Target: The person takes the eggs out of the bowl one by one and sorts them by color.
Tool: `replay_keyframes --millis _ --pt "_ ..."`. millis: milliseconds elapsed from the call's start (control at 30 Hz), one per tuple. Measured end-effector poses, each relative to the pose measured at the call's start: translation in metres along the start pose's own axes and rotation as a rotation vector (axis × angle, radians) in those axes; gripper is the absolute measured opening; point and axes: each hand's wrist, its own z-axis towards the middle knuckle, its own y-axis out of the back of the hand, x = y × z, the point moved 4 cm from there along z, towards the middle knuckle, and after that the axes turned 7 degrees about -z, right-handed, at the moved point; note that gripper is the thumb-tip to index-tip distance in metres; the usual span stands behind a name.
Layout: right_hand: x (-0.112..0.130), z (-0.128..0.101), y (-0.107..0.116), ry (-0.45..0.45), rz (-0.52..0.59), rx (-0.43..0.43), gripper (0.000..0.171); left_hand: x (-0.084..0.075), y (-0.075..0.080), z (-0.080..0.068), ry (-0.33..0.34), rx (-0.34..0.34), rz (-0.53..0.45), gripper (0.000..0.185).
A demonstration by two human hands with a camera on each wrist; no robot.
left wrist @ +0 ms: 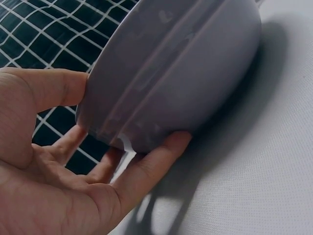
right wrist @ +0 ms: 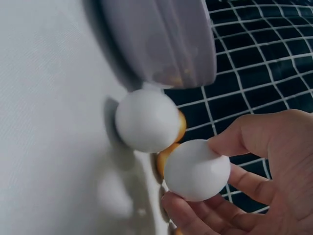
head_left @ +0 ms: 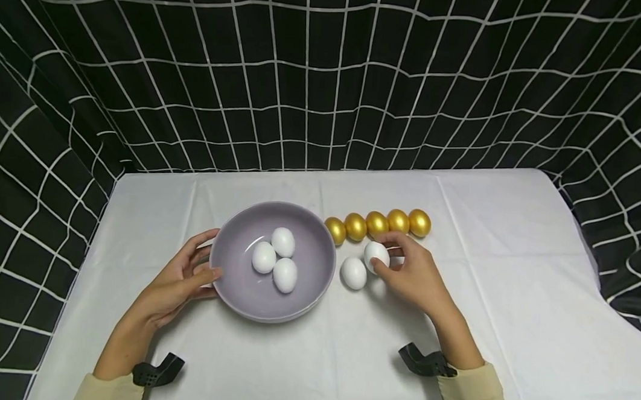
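A grey-purple bowl stands left of centre, with three white eggs grouped on its bottom. My left hand grips the bowl's left side, thumb at the rim and fingers against the outer wall, as the left wrist view shows. Between thumb and fingers, my right hand pinches a white egg. Just left of it, another white egg rests on the cloth, close to the bowl's right side. Behind these, several golden eggs form a row, partly overlapped by the right hand's fingers.
A white cloth covers the table. Black fabric with a white grid hangs behind it and along both sides. Each wrist carries a black camera mount.
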Motion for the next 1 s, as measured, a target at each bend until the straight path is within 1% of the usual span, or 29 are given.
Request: replay_keyframes --millis 167,367,600,833,1000 --pt "-0.0031 -0.0011 -0.002 0.008 -0.069 0.005 0.031 -0.0012 -0.0002 0.0005 -0.001 0.006 0.003 0.079" --pt "-0.0016 -0.0034 -0.001 0.013 -0.108 0.01 0.03 -0.0048 -0.0009 0.0001 0.004 -0.001 0.003 0.079" --pt "-0.0027 -0.0038 -0.0026 0.012 -0.15 0.035 0.03 -0.0036 -0.0004 -0.0005 0.007 -0.005 0.003 0.08" --pt "-0.0038 -0.0052 -0.0026 -0.009 -0.194 0.068 0.032 -0.0029 -0.0005 -0.0007 0.003 0.0 -0.01 0.08" --pt "-0.0017 -0.0059 0.0009 -0.043 -0.212 0.089 0.039 -0.0027 -0.0008 -0.001 0.002 0.001 -0.01 0.08"
